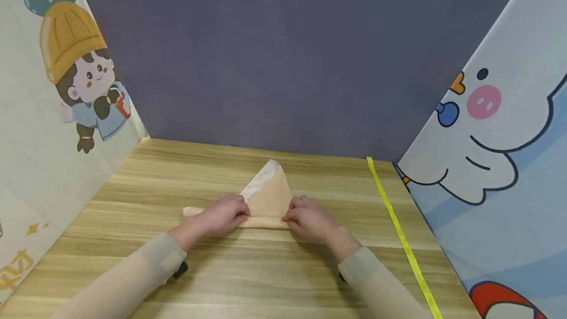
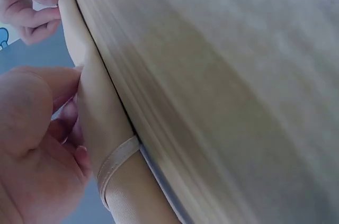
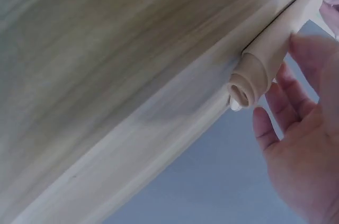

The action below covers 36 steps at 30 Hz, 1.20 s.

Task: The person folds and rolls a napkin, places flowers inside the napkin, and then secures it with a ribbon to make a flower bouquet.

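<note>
A peach-coloured cloth [image 1: 271,193] lies on the table, its near edge rolled into a tube and its far part spread as a triangle pointing away. A pale strip borders its left slope. My left hand [image 1: 226,214] pinches the roll left of the middle; the roll's left end [image 1: 191,210] sticks out beyond it. With thumb and fingers, my right hand [image 1: 310,216] grips near the roll's right end. The right wrist view shows the spiral end of the rolled cloth [image 3: 241,94] beside the fingers. A narrow band [image 2: 117,158] crosses the roll in the left wrist view.
The wood-grain table [image 1: 248,274] extends around the cloth. A yellow strip [image 1: 400,235] runs down its right side. A dark grey panel [image 1: 266,63] stands along the back, with cartoon-printed panels on the left [image 1: 26,112] and right [image 1: 527,63].
</note>
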Tool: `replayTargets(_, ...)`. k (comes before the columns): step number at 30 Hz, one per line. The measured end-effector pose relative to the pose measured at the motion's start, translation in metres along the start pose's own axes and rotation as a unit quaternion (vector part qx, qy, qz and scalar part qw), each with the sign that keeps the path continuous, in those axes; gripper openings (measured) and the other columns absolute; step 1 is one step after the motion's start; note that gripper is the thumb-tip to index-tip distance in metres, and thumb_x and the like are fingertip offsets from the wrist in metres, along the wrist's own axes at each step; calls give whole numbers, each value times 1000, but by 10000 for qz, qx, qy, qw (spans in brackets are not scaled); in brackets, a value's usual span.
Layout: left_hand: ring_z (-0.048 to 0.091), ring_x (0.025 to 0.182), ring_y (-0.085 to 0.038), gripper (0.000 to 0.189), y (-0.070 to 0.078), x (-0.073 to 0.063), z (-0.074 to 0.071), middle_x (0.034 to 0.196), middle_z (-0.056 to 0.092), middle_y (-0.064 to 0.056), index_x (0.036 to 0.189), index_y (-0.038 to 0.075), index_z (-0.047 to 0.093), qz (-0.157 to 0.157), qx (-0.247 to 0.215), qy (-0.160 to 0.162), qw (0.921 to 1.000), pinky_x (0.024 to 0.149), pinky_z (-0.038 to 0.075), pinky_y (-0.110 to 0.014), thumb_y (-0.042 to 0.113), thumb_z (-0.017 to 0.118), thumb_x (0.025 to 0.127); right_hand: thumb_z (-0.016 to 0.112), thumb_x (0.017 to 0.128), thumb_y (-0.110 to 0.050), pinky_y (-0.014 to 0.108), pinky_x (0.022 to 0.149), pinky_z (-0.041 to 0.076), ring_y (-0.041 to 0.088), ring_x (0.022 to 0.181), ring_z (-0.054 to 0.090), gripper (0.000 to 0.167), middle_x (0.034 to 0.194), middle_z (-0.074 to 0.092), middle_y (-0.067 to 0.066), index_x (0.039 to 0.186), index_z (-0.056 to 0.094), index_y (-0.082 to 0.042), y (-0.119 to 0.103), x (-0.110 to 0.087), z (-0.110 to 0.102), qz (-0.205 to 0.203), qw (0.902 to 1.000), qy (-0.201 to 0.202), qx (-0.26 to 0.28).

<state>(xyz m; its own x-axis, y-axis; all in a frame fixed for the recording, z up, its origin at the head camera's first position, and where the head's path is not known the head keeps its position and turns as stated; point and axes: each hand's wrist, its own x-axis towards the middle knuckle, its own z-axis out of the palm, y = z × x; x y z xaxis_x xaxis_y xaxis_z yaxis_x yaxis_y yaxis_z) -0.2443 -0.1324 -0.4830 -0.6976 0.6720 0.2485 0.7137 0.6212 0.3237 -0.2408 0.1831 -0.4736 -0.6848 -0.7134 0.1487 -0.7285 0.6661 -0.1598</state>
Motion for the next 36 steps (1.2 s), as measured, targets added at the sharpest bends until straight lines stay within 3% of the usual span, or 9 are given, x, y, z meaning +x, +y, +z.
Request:
replayTargets(4,67,88,-12,10,-1,1,2,94,70,3,100,14,76,144,-200,-26,9997,81,59,-33,4,77,100,84,96,-24,37,94,55,15,99,64,20,107,71,-4,115,85,-16,1,1,-1,-149,9999,-81,-34)
replayTargets(8,68,88,-10,10,0,1,-1,95,72,3,98,13,81,221,-339,-125,9991,83,60,-30,4,78,97,82,99,-20,35,92,59,14,96,70,18,105,75,-2,116,84,-14,3,0,0,-126,9996,-190,163)
replayTargets(13,62,85,-8,13,0,0,-7,98,74,2,104,12,82,280,-343,-395,9982,80,56,-28,10,86,92,78,104,-21,33,88,60,13,96,71,17,107,77,-3,118,84,-15,4,-3,-3,36,9981,-366,504)
replayTargets(18,70,90,-9,10,-3,-2,-7,101,78,2,107,13,83,367,-302,-391,9981,85,61,-32,10,83,98,75,106,-25,36,93,60,14,102,73,18,111,78,-5,119,84,-18,4,-5,-4,326,9955,-592,666)
replayTargets(27,75,101,-15,12,-3,-2,-5,107,80,2,109,13,83,-177,-871,-661,9939,93,62,-39,12,72,106,70,107,-20,36,89,57,14,98,68,18,108,76,-2,117,85,-14,7,-11,-1,634,9879,-637,1262)
replayTargets(32,66,94,-9,13,1,-1,-5,99,72,7,108,12,85,-195,-637,-515,9964,89,54,-36,11,73,105,68,108,-15,36,90,57,15,100,67,17,111,72,1,118,80,-10,6,-11,1,558,9872,-580,1374)
replayTargets(36,61,91,-8,10,5,0,-6,95,68,10,104,16,84,-319,-439,-385,9978,87,40,-36,11,76,102,66,109,-10,36,89,58,16,100,68,17,112,72,2,123,72,-17,3,-8,1,339,9890,-538,1335)
